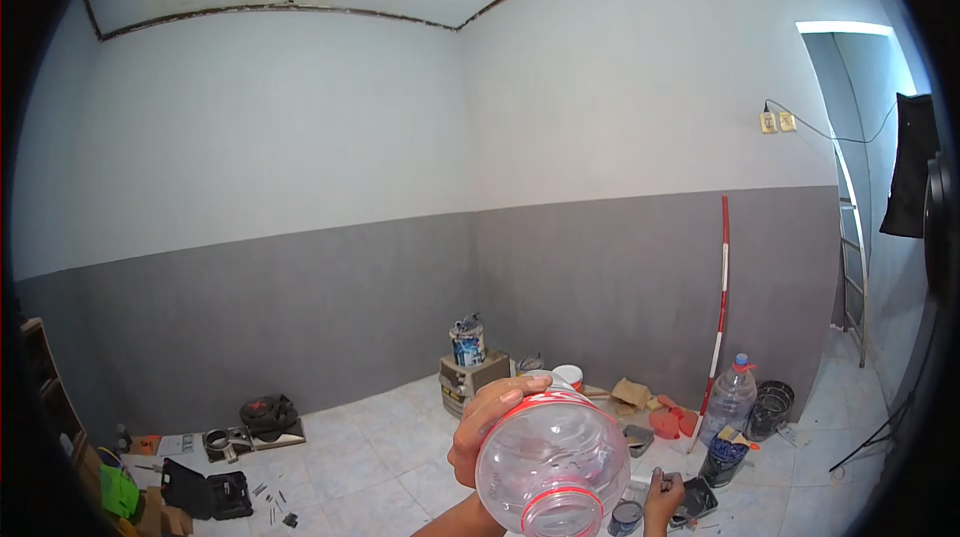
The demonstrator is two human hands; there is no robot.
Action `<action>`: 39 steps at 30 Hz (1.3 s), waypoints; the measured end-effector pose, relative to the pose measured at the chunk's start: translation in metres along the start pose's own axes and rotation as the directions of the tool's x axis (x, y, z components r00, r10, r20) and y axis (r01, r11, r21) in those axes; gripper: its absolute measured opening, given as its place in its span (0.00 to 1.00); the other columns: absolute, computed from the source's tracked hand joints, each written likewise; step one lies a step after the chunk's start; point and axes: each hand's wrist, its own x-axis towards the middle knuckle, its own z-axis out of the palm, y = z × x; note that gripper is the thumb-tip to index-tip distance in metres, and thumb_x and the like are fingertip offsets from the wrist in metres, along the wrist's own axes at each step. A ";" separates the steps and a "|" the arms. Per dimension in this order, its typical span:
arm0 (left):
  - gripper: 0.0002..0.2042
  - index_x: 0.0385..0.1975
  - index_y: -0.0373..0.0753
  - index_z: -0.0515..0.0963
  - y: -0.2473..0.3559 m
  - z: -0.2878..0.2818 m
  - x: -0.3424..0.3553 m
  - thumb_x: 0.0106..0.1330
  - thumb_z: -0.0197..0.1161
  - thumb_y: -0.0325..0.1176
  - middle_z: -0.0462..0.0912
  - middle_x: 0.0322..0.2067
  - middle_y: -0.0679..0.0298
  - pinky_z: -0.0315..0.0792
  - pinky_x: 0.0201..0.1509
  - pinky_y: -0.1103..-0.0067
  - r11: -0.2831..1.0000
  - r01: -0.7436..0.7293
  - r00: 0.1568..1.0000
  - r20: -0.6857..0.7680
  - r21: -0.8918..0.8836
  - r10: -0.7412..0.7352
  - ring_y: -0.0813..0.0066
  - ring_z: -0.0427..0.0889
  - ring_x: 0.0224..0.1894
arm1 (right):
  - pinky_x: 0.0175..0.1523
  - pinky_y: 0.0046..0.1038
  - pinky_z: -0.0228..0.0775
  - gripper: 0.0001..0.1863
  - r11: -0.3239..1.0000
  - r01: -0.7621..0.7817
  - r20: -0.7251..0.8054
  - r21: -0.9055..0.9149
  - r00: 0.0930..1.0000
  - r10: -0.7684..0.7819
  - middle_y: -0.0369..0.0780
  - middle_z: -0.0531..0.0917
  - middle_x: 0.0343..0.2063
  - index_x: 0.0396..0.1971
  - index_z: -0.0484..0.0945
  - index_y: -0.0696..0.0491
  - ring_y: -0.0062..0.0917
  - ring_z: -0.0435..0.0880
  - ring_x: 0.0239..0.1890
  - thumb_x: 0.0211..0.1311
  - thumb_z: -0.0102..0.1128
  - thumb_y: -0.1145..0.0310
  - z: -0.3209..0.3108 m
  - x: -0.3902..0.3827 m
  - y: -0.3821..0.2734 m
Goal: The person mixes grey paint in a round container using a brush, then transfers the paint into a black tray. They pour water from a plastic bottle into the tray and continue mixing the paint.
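My left hand point(497, 422) wraps round the far left side of a clear plastic jar point(545, 447). The jar has a red band at its wide end and a red ring at its narrower neck, which points down toward me. Its walls are see-through, with reddish tints showing inside. To the right of the jar, low in the view, my right hand point(662, 499) is raised with its fingers bent together. Something pale shows by the fingertips, but what they hold is too small to tell. A small dark can point(626, 515) lies between the jar and this hand.
A paint can point(467, 345) stands on a box point(470, 377) in the corner. Along the right wall are a red-and-white pole point(721, 287), a large water bottle point(730, 402), black buckets point(770, 409) and red sandals point(672, 421). An open tool case point(205, 492) lies at left.
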 end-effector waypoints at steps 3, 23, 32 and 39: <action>0.42 0.65 0.33 0.67 0.005 0.005 0.006 0.51 0.84 0.37 0.82 0.52 0.48 0.81 0.60 0.63 1.000 -0.012 1.000 0.020 -0.012 0.012 0.55 0.86 0.52 | 0.23 0.26 0.52 0.20 0.997 -0.077 0.018 0.024 0.997 0.077 0.31 0.69 0.11 0.21 0.71 0.56 0.12 0.63 0.16 0.67 0.73 0.66 -0.004 -0.001 -0.009; 0.41 0.65 0.33 0.67 0.001 0.028 0.038 0.53 0.83 0.37 0.82 0.53 0.49 0.81 0.61 0.63 0.995 0.039 0.999 -0.001 -0.087 -0.039 0.55 0.85 0.53 | 0.31 0.44 0.67 0.28 0.995 0.036 -0.028 -0.096 0.999 -0.039 0.45 0.78 0.17 0.23 0.78 0.55 0.35 0.68 0.20 0.67 0.69 0.43 -0.016 -0.003 -0.046; 0.40 0.65 0.33 0.67 0.000 0.029 0.046 0.54 0.82 0.37 0.82 0.53 0.49 0.81 0.61 0.63 0.988 0.077 0.994 -0.071 -0.132 -0.087 0.55 0.85 0.53 | 0.31 0.44 0.66 0.26 0.995 0.030 -0.024 -0.091 0.999 -0.032 0.43 0.78 0.17 0.24 0.79 0.53 0.35 0.68 0.21 0.68 0.68 0.44 -0.018 -0.004 -0.051; 0.40 0.65 0.33 0.67 0.002 0.028 0.050 0.54 0.82 0.37 0.82 0.53 0.50 0.81 0.61 0.63 0.986 0.082 0.993 -0.069 -0.149 -0.093 0.55 0.85 0.54 | 0.33 0.43 0.69 0.22 0.997 0.082 -0.017 -0.012 0.997 -0.082 0.44 0.81 0.20 0.27 0.82 0.54 0.37 0.72 0.22 0.69 0.69 0.49 -0.013 -0.001 -0.029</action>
